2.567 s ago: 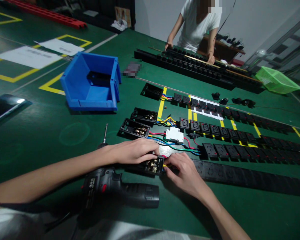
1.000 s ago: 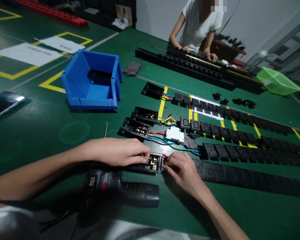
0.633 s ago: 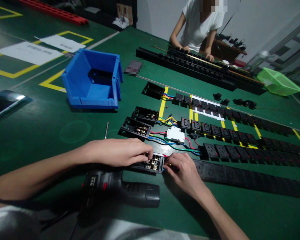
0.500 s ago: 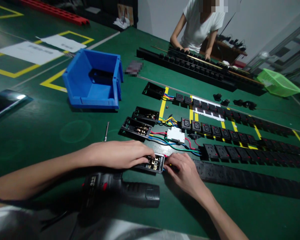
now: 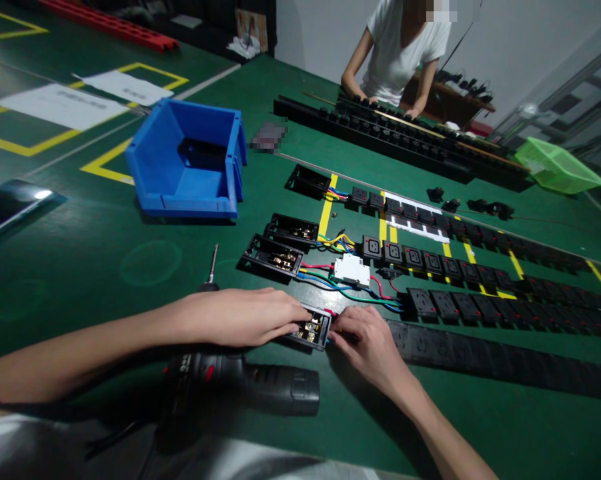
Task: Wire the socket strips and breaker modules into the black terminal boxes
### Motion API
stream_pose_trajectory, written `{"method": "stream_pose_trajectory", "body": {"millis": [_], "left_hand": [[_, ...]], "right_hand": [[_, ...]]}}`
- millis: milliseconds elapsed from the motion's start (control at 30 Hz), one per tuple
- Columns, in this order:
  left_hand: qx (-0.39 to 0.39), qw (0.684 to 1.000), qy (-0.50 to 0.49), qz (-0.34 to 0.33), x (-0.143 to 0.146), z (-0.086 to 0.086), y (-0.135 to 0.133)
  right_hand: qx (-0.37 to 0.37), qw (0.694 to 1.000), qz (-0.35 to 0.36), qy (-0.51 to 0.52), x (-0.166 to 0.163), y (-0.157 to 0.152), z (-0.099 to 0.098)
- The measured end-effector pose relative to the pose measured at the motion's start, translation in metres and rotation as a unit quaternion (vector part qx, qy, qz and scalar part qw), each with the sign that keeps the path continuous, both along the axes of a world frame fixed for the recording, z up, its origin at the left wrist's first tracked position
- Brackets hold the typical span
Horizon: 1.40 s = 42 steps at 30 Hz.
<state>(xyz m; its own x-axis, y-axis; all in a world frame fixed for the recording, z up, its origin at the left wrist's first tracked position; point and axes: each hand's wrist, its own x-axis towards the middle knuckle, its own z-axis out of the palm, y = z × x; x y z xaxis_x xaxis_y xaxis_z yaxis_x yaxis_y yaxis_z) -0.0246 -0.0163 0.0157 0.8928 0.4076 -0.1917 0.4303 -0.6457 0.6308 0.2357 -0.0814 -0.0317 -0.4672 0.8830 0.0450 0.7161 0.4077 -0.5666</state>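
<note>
My left hand (image 5: pixel 260 317) grips a black terminal box (image 5: pixel 311 328) with brass terminals inside, its fingers over the left part. At the box's right end, my right hand (image 5: pixel 364 335) pinches wires (image 5: pixel 331 331), mostly covered by the fingers. A long black socket strip (image 5: pixel 460 353) runs off to the right behind that hand. Just above lies another open terminal box (image 5: pixel 273 255), joined by red, green and blue wires to a white circuit breaker (image 5: pixel 351 271) and a row of black sockets (image 5: pixel 445 303). A black power screwdriver (image 5: pixel 250 383) lies below my left forearm.
A blue bin (image 5: pixel 185 160) holding a black part stands at upper left. More socket rows (image 5: pixel 420 259) lie above. Across the table, a person (image 5: pixel 395 60) has both hands on long black strips (image 5: pixel 380 137). A green basket (image 5: pixel 557 165) and a phone-like device (image 5: pixel 15 207) flank the area.
My left hand has shifted slightly down, its fingers lowering over the terminal box. The box has moved very slightly, while my right hand stays at the wires.
</note>
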Motion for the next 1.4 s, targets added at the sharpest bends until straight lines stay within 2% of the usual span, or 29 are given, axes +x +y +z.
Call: {"method": "stream_pose_trajectory", "body": {"millis": [200,500,800,1267,1400], "left_hand": [[0.001,1.0,-0.011,0.017,0.0,-0.003,-0.002],[-0.014,1.0,-0.007,0.025,-0.004,-0.001,-0.002],[-0.04,0.997,0.045,0.038,-0.002,0.011,-0.007],[-0.043,0.998,-0.005,0.044,0.002,0.004,-0.012],[-0.046,0.998,-0.01,0.049,0.002,0.002,-0.012]], "right_hand": [[-0.004,0.999,-0.025,0.039,0.0,0.0,0.0],[0.005,1.0,-0.003,0.022,0.001,0.001,0.005],[0.014,1.0,0.001,0.017,0.002,0.0,0.005],[0.003,1.0,0.015,0.004,0.0,0.001,0.003],[0.002,1.0,-0.007,0.03,-0.001,0.0,0.003]]}}
